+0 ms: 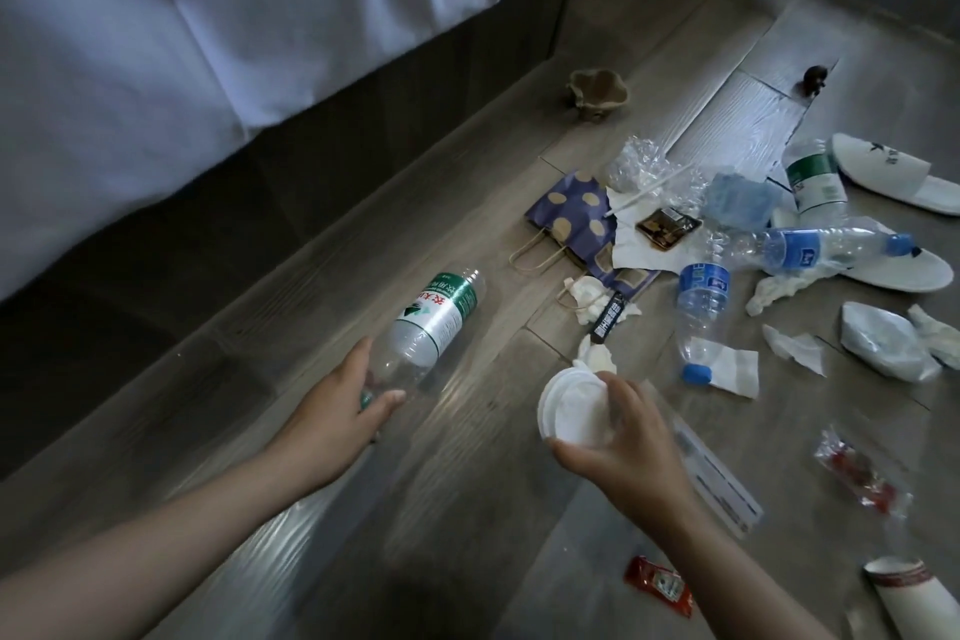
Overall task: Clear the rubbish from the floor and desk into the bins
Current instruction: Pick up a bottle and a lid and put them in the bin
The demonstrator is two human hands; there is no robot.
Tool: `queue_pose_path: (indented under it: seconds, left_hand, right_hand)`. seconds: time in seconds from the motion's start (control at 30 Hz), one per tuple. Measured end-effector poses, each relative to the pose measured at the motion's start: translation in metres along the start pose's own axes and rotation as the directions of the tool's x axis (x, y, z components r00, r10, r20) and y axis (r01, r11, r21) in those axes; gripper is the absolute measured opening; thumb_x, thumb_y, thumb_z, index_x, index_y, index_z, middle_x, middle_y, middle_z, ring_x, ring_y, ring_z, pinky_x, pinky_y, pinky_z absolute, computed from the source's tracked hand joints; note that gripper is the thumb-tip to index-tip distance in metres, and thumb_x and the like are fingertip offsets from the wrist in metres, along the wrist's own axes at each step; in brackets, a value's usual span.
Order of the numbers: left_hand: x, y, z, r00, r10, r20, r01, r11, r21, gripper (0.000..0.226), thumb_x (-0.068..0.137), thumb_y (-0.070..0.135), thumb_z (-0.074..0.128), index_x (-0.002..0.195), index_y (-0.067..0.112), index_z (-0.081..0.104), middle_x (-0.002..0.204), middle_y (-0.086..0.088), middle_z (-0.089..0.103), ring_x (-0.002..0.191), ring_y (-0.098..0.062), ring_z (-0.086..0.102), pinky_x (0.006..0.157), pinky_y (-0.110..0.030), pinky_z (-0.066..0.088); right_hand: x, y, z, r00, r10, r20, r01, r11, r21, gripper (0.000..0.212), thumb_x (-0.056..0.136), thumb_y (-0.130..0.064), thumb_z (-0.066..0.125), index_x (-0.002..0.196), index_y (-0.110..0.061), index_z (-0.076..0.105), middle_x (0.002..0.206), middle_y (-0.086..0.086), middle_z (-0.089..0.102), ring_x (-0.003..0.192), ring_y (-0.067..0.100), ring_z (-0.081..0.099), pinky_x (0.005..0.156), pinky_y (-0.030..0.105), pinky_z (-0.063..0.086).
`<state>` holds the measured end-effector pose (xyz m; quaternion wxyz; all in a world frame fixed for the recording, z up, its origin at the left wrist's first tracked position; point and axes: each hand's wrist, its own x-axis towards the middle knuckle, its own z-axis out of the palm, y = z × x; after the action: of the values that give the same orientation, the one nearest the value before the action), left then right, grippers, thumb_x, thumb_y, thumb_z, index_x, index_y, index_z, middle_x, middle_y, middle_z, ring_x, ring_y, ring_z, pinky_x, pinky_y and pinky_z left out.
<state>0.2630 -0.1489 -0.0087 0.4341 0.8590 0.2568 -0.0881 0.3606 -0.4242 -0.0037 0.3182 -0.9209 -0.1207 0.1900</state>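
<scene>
Plastic this thin is judged light, springy and easily crushed, so the stiffer neck is best grasped. The green-labelled bottle [436, 322] is gripped at its cap end by the left hand [337, 413], body jutting beyond the fingers; a white lid [569, 405] is held under the right hand [631, 455].

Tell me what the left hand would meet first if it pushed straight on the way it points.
The left hand grips a green-label bottle aimed up and right. Beyond the bottle's base lies bare floor, then probably the purple spotted paper bag; depth is hard to judge.
</scene>
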Motion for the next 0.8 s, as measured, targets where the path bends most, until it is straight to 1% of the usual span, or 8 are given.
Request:
queue_pose_path:
  seconds: [0.1, 0.17, 0.23, 0.33, 0.4, 0.57, 0.7, 0.8]
  left_hand:
    - [-0.021, 0.025, -0.016, 0.993, -0.104, 0.048, 0.105, 0.994, -0.029, 0.065, 0.092, 0.031, 0.058, 0.147, 0.024, 0.026, 0.093, 0.008, 0.058, 0.061, -0.009, 0.064, 0.059, -0.023, 0.049]
    - [-0.039, 0.05, -0.031, 0.988, -0.143, 0.058, 0.143, 0.99, 0.001, 0.061, 0.092, 0.037, 0.057, 0.145, 0.026, 0.029, 0.093, 0.007, 0.061, 0.062, -0.011, 0.065, 0.059, -0.027, 0.049]
    - [-0.054, 0.071, -0.047, 0.984, -0.17, 0.057, 0.166, 0.984, 0.071, 0.062, 0.092, 0.042, 0.054, 0.145, 0.027, 0.028, 0.097, 0.002, 0.064, 0.075, -0.019, 0.065, 0.065, -0.028, 0.047]
    - [-0.086, 0.139, -0.087, 0.98, -0.186, 0.072, 0.174, 0.974, 0.146, 0.064, 0.093, 0.044, 0.051, 0.148, 0.026, 0.023, 0.117, -0.006, 0.063, 0.099, -0.026, 0.061, 0.074, -0.028, 0.042]
    - [-0.107, 0.195, -0.116, 0.984, -0.15, 0.091, 0.134, 0.977, 0.165, 0.063, 0.093, 0.044, 0.05, 0.147, 0.027, 0.023, 0.121, -0.004, 0.062, 0.103, -0.024, 0.06, 0.077, -0.029, 0.044]
    - [-0.147, 0.343, -0.177, 0.988, -0.054, 0.142, 0.03, 0.986, 0.164, 0.062, 0.092, 0.045, 0.052, 0.146, 0.031, 0.025, 0.121, -0.003, 0.063, 0.104, -0.023, 0.061, 0.084, -0.034, 0.049]
    - [-0.178, 0.48, -0.225, 0.979, 0.101, 0.177, -0.126, 0.982, 0.137, 0.061, 0.091, 0.04, 0.057, 0.145, 0.028, 0.032, 0.134, 0.002, 0.056, 0.118, -0.02, 0.055, 0.086, -0.024, 0.04]
    - [-0.202, 0.576, -0.254, 0.949, 0.222, 0.225, -0.254, 0.959, 0.127, 0.059, 0.09, 0.038, 0.06, 0.143, 0.027, 0.038, 0.134, 0.004, 0.056, 0.12, -0.018, 0.054, 0.084, -0.019, 0.035]
  right_hand:
    - [-0.016, -0.028, -0.018, 0.997, 0.069, 0.033, -0.071, 0.995, 0.075, 0.086, 0.063, -0.04, 0.085, 0.137, -0.025, 0.044, 0.121, -0.016, 0.042, 0.109, 0.003, 0.04, 0.084, 0.022, 0.035]
    - [-0.03, -0.052, -0.043, 0.989, 0.142, 0.049, -0.147, 0.982, 0.117, 0.085, 0.064, -0.038, 0.085, 0.136, -0.026, 0.044, 0.123, -0.016, 0.041, 0.113, 0.005, 0.04, 0.086, 0.022, 0.034]
    - [-0.043, -0.072, -0.061, 0.985, 0.169, 0.024, -0.171, 0.978, 0.12, 0.085, 0.064, -0.039, 0.085, 0.138, -0.026, 0.043, 0.123, -0.017, 0.039, 0.113, 0.003, 0.038, 0.088, 0.023, 0.034]
    - [-0.072, -0.121, -0.125, 0.976, 0.217, 0.027, -0.219, 0.966, 0.135, 0.087, 0.064, -0.04, 0.084, 0.139, -0.024, 0.043, 0.127, -0.011, 0.043, 0.113, 0.005, 0.039, 0.09, 0.024, 0.034]
    - [-0.09, -0.156, -0.177, 0.973, 0.229, -0.01, -0.224, 0.96, 0.17, 0.086, 0.062, -0.038, 0.085, 0.137, -0.022, 0.046, 0.128, -0.009, 0.045, 0.117, 0.009, 0.044, 0.093, 0.023, 0.035]
    - [-0.132, -0.231, -0.326, 0.942, 0.303, -0.144, -0.256, 0.926, 0.276, 0.081, 0.062, -0.03, 0.087, 0.133, -0.019, 0.051, 0.122, -0.009, 0.048, 0.115, 0.008, 0.047, 0.09, 0.016, 0.037]
    - [-0.172, -0.28, -0.448, 0.893, 0.383, -0.235, -0.292, 0.892, 0.344, 0.085, 0.059, -0.038, 0.086, 0.134, -0.02, 0.052, 0.126, -0.008, 0.051, 0.118, 0.012, 0.05, 0.102, 0.036, 0.044]
    - [-0.204, -0.31, -0.533, 0.85, 0.42, -0.317, -0.282, 0.873, 0.398, 0.085, 0.057, -0.038, 0.087, 0.132, -0.02, 0.053, 0.124, -0.009, 0.05, 0.116, 0.012, 0.051, 0.101, 0.037, 0.046]
